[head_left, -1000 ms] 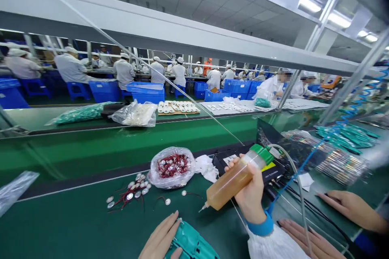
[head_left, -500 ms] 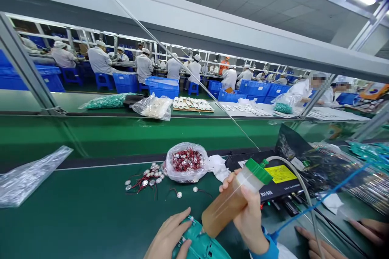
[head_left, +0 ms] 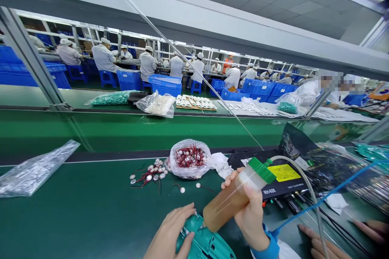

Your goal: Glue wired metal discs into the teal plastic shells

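Observation:
My right hand (head_left: 251,214) grips a clear squeeze bottle (head_left: 232,200) of amber liquid with a green cap (head_left: 261,170), tilted downward. Its nozzle end sits at a teal plastic housing (head_left: 206,245), and the tip is hidden. My left hand (head_left: 170,230) holds that housing at the bottom edge of the view, its fingers over the housing's near side. Next to my left hand lie loose metal discs with red wires (head_left: 148,178). A co-worker's hand (head_left: 322,245) rests at the lower right.
A plastic bag of wired discs (head_left: 190,160) and a white cloth (head_left: 220,165) sit on the green belt (head_left: 75,198). To the right stands a black RH-928 control box (head_left: 284,182) with a grey hose. Beyond lie a plastic sheet, blue crates and seated workers.
The view has tilted and shifted. The bottle's nozzle has moved from above the belt to the teal housing, and the housing has risen into view under my left hand.

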### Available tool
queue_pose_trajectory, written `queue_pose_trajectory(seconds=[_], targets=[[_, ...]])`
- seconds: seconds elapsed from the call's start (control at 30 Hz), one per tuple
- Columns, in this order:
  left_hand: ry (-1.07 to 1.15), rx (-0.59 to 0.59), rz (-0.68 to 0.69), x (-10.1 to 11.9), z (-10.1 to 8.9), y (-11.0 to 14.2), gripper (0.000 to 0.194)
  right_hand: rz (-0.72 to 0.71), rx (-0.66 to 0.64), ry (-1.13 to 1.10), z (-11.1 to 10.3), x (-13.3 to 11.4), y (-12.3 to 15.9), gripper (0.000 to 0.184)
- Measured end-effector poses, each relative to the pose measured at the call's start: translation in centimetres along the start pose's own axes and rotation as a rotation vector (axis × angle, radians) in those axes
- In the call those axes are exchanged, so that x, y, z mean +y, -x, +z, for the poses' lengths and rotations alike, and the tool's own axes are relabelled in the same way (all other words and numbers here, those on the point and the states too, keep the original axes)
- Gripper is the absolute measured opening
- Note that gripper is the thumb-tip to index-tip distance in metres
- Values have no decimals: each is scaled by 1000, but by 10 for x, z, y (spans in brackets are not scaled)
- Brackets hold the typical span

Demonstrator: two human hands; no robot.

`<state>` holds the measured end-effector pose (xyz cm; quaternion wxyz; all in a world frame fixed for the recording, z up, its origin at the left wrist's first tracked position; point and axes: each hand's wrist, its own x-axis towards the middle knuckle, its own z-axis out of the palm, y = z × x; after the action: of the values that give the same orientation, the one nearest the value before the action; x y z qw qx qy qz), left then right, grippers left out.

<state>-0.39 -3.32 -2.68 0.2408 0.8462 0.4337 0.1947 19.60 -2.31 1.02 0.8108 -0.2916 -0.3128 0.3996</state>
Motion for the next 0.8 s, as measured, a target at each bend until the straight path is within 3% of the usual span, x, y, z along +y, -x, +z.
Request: queue_pose_trajectory(seconds=[0.23, 0.6, 0.8], targets=[[24, 14, 8, -2, 0, 0, 39, 45, -24, 14, -1, 3, 3, 27], [11, 58, 59, -7, 4, 2, 41, -21, -104, 25, -5, 6, 4, 25], [2, 88, 84, -8, 4, 2, 40, -51, -39, 30, 2, 5, 5, 25]])
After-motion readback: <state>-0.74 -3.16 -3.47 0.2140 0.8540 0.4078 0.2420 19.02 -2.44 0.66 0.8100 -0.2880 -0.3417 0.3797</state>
